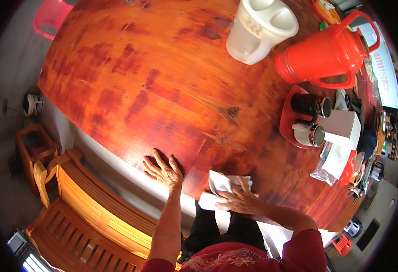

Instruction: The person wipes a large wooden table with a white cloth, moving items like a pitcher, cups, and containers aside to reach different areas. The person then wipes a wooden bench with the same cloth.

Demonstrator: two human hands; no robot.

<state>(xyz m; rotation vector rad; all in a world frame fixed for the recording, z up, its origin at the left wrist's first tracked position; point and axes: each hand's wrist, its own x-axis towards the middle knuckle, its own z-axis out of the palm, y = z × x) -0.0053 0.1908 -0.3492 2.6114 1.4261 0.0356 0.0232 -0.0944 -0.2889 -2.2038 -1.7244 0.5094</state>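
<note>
The step in hand looks like wiping the counter: the right hand lies palm down on a white cloth, its fingers spread over the folds rather than pinching them. The cloth is at the near edge of the counter, just right of the left hand, which rests flat on the wood, fingers fanned out and empty. The next move probably calls for steady, even pressure, sliding the cloth across the bare wood and keeping it bunched under the palm.

The cloth looks soft, thin and crumpled. The counter is glossy reddish-orange wood with dark streaks and a knot. Toward the far right stand a cloudy plastic pitcher and a smooth red jug with looped handles; nearer, a red tray holds two rounded, shiny-lidded mugs.
</note>
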